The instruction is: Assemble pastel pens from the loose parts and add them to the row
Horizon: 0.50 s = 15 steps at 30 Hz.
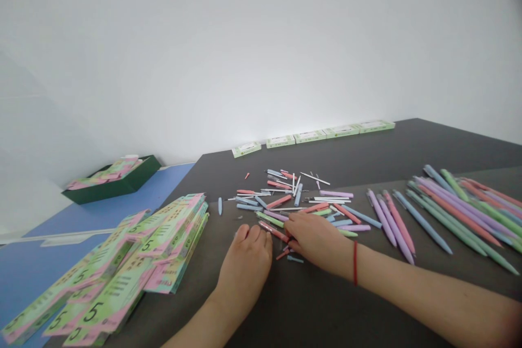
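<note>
My left hand point(247, 258) rests low over the dark table with its fingers curled together. Whatever it may hold is hidden. To its right, my right hand point(316, 242), with a red cord at the wrist, bends its closed fingers down at the near edge of a pile of pen parts. Its fingertips meet the end of a red pen barrel point(274, 231); their grip is hidden. Close by lie a small red piece point(282, 254) and a small blue piece point(295, 259). Beyond the hands spread loose barrels, white refills point(328, 199) and a purple barrel point(336, 194).
At right lie several pastel pens point(460, 217). Green-and-pink boxes point(118, 288) marked 5 are heaped at left. A dark green tray point(138, 176) holding more boxes stands on a blue surface point(101, 215). Several flat boxes point(310, 136) line the table's far edge by the wall.
</note>
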Each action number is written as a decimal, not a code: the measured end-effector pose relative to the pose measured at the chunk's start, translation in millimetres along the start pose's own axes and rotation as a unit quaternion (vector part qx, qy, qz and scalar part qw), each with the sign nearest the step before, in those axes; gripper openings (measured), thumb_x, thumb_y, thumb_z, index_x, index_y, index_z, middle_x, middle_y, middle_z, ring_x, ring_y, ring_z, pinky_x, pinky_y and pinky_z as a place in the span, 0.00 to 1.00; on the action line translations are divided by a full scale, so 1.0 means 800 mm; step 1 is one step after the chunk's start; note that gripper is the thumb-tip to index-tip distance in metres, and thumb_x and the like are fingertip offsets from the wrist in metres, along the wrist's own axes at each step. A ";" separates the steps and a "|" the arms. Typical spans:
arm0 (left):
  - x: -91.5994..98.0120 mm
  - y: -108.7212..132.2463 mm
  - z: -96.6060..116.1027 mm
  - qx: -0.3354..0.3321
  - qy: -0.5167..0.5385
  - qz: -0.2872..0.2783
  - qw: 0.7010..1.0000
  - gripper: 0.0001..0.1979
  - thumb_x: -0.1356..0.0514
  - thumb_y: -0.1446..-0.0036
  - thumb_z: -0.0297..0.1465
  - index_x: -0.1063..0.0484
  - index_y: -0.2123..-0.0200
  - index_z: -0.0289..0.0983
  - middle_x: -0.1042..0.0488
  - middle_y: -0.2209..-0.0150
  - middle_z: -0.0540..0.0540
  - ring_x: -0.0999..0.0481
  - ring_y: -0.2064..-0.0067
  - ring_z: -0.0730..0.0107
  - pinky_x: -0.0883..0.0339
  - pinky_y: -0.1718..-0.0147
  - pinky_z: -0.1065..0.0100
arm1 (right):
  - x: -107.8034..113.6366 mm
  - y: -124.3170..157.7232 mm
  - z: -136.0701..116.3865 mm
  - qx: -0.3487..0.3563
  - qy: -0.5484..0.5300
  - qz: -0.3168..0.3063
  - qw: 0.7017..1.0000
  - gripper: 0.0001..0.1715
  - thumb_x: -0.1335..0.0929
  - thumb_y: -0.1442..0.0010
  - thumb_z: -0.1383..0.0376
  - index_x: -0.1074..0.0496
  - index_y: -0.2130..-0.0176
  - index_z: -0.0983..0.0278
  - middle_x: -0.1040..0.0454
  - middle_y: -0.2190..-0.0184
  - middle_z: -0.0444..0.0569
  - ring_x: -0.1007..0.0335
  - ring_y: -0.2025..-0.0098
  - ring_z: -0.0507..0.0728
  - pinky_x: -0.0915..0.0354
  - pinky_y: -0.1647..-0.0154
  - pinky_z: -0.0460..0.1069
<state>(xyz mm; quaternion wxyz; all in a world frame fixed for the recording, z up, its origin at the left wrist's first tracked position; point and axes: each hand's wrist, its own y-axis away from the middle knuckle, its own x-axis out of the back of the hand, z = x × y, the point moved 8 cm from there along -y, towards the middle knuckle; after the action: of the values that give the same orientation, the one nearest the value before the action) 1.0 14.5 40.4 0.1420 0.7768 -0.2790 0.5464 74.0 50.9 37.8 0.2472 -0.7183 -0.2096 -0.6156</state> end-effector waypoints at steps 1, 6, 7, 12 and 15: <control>-0.003 -0.001 -0.003 0.005 0.013 -0.005 1.000 0.11 0.49 0.42 0.20 0.30 0.61 0.33 0.27 0.66 0.41 0.31 0.62 0.56 0.43 0.62 0.58 | -0.001 0.000 0.001 -0.001 -0.002 0.001 1.000 0.06 0.34 0.42 0.70 0.26 0.64 0.68 0.25 0.64 0.55 0.28 0.60 0.63 0.35 0.62 0.51; -0.016 -0.002 -0.027 0.090 0.155 -0.022 0.984 0.11 0.49 0.45 0.21 0.32 0.60 0.37 0.26 0.65 0.44 0.30 0.62 0.59 0.43 0.63 0.61 | -0.009 0.000 0.007 0.001 -0.018 -0.002 1.000 0.07 0.35 0.42 0.71 0.27 0.63 0.67 0.25 0.64 0.54 0.28 0.59 0.62 0.36 0.61 0.51; -0.019 -0.001 -0.030 0.109 0.190 -0.032 0.975 0.10 0.48 0.46 0.22 0.33 0.61 0.38 0.26 0.66 0.45 0.29 0.63 0.60 0.43 0.65 0.63 | -0.010 0.000 0.008 0.002 -0.023 -0.004 1.000 0.07 0.34 0.43 0.71 0.27 0.64 0.67 0.25 0.64 0.54 0.28 0.60 0.62 0.36 0.62 0.50; -0.028 0.006 -0.031 0.130 0.278 -0.077 0.949 0.04 0.45 0.50 0.27 0.35 0.67 0.39 0.28 0.72 0.50 0.29 0.70 0.66 0.46 0.74 0.70 | -0.005 0.001 0.015 -0.007 -0.049 0.001 0.999 0.06 0.35 0.44 0.71 0.28 0.66 0.67 0.24 0.66 0.55 0.28 0.62 0.62 0.38 0.64 0.50; -0.033 0.006 -0.031 0.132 0.290 -0.080 0.944 0.02 0.46 0.50 0.27 0.35 0.70 0.39 0.29 0.73 0.50 0.31 0.72 0.66 0.48 0.75 0.70 | 0.003 0.003 0.020 -0.025 -0.075 0.012 0.997 0.06 0.36 0.43 0.70 0.29 0.68 0.67 0.25 0.70 0.53 0.29 0.66 0.60 0.40 0.68 0.49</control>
<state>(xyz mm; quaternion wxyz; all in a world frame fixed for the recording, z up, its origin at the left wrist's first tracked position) -28.0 30.9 24.8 0.1565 0.6165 -0.0877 0.7667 88.7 58.6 37.7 0.2196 -0.7710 -0.2038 -0.5619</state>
